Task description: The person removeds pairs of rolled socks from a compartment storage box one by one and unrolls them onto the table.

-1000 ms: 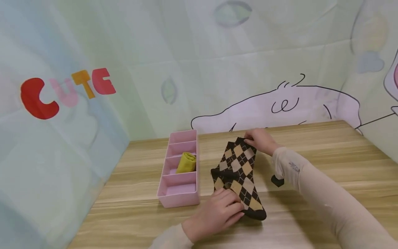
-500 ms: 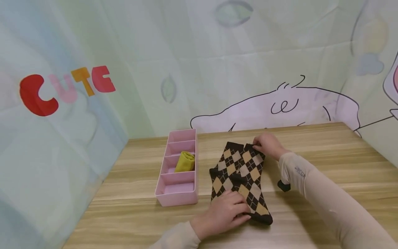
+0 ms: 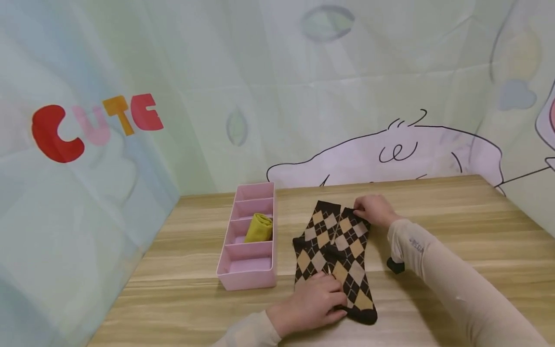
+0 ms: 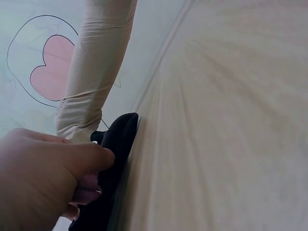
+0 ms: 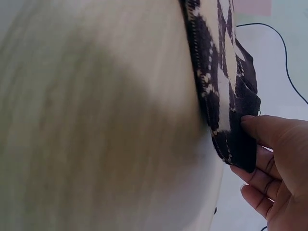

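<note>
Two black, tan and beige argyle socks lie side by side on the wooden table, the left sock point(image 3: 320, 233) overlapped by the right sock point(image 3: 356, 274) around the heel. My right hand point(image 3: 375, 210) pinches the black cuff of the right sock between thumb and fingers; the cuff point(image 5: 243, 139) shows close up in the right wrist view. Over the foot ends is my left hand point(image 3: 308, 301), which hides the left sock's toe. In the left wrist view, its thumb and bent fingers hold the black toe fabric point(image 4: 118, 139).
A pink box point(image 3: 248, 283) with several compartments stands left of the socks. One compartment holds a rolled yellow cloth item point(image 3: 259, 228). A small black piece point(image 3: 395, 265) sits at the right sleeve. Behind the table hangs a printed curtain point(image 3: 195, 96).
My right hand has drawn the right sock's cuff to the right, away from the left sock, and a narrow gap now parts the cuffs. The left hand has shifted slightly right.
</note>
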### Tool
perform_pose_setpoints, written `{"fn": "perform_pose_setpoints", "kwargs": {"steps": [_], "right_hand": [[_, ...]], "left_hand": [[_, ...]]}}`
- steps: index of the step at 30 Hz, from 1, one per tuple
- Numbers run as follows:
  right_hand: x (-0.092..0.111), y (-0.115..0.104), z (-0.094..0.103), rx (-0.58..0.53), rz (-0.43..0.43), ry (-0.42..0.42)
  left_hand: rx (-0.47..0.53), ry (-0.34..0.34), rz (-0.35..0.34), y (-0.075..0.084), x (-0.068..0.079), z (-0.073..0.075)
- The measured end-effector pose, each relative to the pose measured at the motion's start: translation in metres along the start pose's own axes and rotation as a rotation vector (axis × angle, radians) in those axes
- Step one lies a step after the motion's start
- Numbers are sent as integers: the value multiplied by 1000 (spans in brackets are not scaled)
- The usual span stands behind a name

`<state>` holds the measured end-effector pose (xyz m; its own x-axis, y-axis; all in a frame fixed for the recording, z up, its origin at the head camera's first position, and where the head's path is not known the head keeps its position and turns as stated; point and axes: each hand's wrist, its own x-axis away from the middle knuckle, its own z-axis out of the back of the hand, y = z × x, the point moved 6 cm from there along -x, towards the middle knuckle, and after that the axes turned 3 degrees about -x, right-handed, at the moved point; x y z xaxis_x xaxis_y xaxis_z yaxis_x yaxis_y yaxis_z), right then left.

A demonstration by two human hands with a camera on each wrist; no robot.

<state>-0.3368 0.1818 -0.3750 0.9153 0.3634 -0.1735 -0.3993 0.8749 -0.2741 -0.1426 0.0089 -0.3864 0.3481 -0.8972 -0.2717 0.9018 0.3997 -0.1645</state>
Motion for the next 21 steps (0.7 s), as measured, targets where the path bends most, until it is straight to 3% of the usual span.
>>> {"fn": "perform_pose_setpoints", "kwargs": {"steps": [14, 21], "right_hand": [[-1, 1, -7, -7, 1, -13], [1, -1, 2, -76, -18, -27]], "left_hand": [[53, -37, -1, -3, 4, 1], [54, -18, 50, -12, 4, 17]]}}
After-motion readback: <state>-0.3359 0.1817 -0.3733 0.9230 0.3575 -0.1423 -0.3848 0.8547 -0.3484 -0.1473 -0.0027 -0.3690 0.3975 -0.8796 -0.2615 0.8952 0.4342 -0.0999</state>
